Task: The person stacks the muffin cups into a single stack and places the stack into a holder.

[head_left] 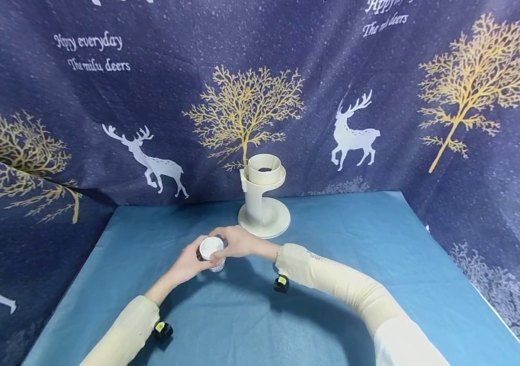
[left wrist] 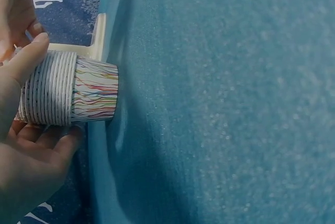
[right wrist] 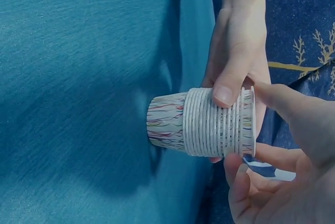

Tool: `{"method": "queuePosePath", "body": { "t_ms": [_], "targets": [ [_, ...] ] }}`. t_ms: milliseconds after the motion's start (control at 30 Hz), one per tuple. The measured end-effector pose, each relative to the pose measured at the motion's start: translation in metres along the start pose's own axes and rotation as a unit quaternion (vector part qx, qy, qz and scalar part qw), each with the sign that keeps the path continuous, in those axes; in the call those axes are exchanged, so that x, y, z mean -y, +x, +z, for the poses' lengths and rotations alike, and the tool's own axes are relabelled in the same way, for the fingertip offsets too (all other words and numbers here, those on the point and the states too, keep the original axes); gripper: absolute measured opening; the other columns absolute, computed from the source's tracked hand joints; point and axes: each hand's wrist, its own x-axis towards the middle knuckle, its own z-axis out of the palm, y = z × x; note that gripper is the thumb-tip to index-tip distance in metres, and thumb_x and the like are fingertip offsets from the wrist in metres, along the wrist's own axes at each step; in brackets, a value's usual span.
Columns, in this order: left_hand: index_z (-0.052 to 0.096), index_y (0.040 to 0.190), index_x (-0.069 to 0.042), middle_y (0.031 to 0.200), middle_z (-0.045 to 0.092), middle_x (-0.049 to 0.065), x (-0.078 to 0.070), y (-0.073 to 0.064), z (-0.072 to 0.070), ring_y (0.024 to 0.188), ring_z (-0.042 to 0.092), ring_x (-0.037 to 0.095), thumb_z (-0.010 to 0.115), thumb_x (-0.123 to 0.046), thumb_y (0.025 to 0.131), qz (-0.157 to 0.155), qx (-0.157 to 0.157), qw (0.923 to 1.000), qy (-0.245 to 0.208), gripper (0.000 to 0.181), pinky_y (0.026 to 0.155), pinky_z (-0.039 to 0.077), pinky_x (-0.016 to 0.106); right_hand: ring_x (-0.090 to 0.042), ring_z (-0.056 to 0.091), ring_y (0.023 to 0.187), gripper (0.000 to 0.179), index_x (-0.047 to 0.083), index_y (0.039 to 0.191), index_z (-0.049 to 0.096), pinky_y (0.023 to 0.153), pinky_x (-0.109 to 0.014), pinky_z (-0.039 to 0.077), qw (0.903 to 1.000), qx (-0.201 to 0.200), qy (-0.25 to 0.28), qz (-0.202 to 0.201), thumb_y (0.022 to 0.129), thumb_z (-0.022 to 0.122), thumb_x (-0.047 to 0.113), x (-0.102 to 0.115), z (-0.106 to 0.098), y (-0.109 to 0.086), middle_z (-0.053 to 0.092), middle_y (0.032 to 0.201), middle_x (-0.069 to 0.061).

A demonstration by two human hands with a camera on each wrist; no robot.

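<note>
A stack of paper cups [right wrist: 209,122] with thin coloured streaks is held upright between both hands over the blue table. My left hand [head_left: 189,263] grips the stack from the left, its thumb [left wrist: 32,59] on one side and its fingers curled round the other. Reaching in from the right, my right hand [head_left: 240,241] pinches the topmost cup [right wrist: 248,122] near its rim. That cup stands slightly raised out of the stack, with a band of its streaked wall showing. In the head view, the white opening of the cups [head_left: 211,246] faces up.
Just behind the hands stands a cream-coloured holder [head_left: 254,201] with a round base and a raised ring. An open cylinder [head_left: 264,175] sits in the ring. The blue cloth-covered table [head_left: 260,320] ends at a dark curtain [head_left: 287,46] printed with deer and trees.
</note>
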Motion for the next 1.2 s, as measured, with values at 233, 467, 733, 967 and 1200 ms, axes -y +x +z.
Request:
{"method": "queuePosePath", "body": {
  "t_ms": [233, 467, 733, 967, 1200],
  "targets": [
    [0.047, 0.126, -0.009, 0.114, 0.057, 0.013, -0.001, 0.001, 0.0, 0.098, 0.056, 0.022, 0.077, -0.025, 0.073, -0.017, -0.001, 0.9997, 0.015, 0.063, 0.076, 0.046, 0.029, -0.005, 0.058, 0.076, 0.052, 0.014, 0.123, 0.056, 0.066, -0.015, 0.044, 0.9996, -0.006, -0.026, 0.006, 0.079, 0.069, 0.04, 0.001, 0.003, 0.0, 0.066, 0.105, 0.001],
    [0.046, 0.127, -0.007, 0.116, 0.056, 0.014, -0.001, 0.001, 0.001, 0.101, 0.055, 0.025, 0.077, -0.023, 0.073, -0.018, -0.004, 0.9997, 0.014, 0.064, 0.078, 0.046, 0.032, -0.009, 0.061, 0.087, 0.053, 0.015, 0.123, 0.056, 0.068, -0.016, 0.044, 0.9987, -0.022, -0.044, 0.013, 0.079, 0.068, 0.043, 0.002, 0.006, -0.002, 0.066, 0.106, 0.003],
    [0.047, 0.126, -0.007, 0.117, 0.055, 0.015, -0.007, -0.002, 0.001, 0.104, 0.055, 0.027, 0.076, -0.022, 0.074, -0.011, -0.003, 0.9999, 0.0, 0.061, 0.081, 0.046, 0.034, -0.01, 0.061, 0.083, 0.063, 0.013, 0.133, 0.047, 0.065, -0.018, 0.046, 0.9994, 0.015, 0.018, 0.027, 0.081, 0.065, 0.045, -0.009, 0.002, -0.007, 0.064, 0.108, -0.005],
    [0.048, 0.125, -0.014, 0.115, 0.057, 0.01, -0.003, 0.002, 0.002, 0.103, 0.056, 0.024, 0.077, -0.032, 0.073, -0.019, -0.008, 0.9997, -0.009, 0.062, 0.082, 0.047, 0.034, -0.014, 0.063, 0.092, 0.046, 0.009, 0.125, 0.053, 0.071, -0.02, 0.049, 0.9971, -0.004, 0.054, 0.053, 0.089, 0.058, 0.037, -0.014, -0.008, -0.014, 0.065, 0.109, -0.007],
    [0.05, 0.123, -0.013, 0.115, 0.058, 0.009, -0.001, 0.003, 0.005, 0.105, 0.055, 0.022, 0.078, -0.032, 0.07, -0.009, -0.019, 0.9998, -0.005, 0.062, 0.087, 0.045, 0.037, -0.022, 0.065, 0.084, 0.022, 0.009, 0.105, 0.059, 0.068, -0.021, 0.049, 0.9911, -0.023, 0.122, 0.05, 0.09, 0.056, 0.025, -0.027, -0.018, -0.025, 0.067, 0.098, -0.009]
  ]
}}
